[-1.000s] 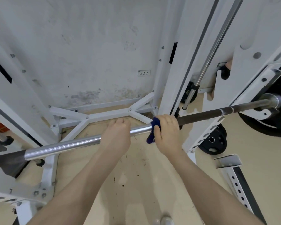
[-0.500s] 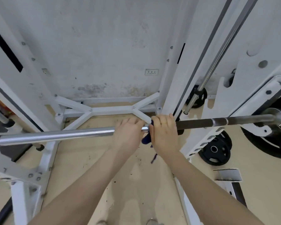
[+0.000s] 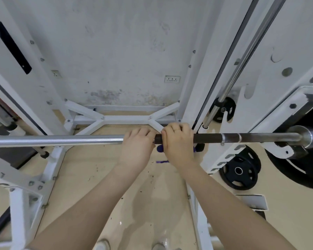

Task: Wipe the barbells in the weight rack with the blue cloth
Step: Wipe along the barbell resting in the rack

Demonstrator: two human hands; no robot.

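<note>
Bar (image 3: 61,140) in rack (image 3: 215,69): left hand (image 3: 136,148) grips it bare; right hand (image 3: 178,147) clasps cloth (image 3: 160,148) round it. Left stretch shiny, right stretch dark, seemingly unwiped.

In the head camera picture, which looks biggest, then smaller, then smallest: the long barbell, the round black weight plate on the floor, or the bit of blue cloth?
1. barbell, which crosses nearly the whole picture.
2. black weight plate on the floor.
3. blue cloth, mostly hidden under the right hand, so its true size is unclear.
</note>
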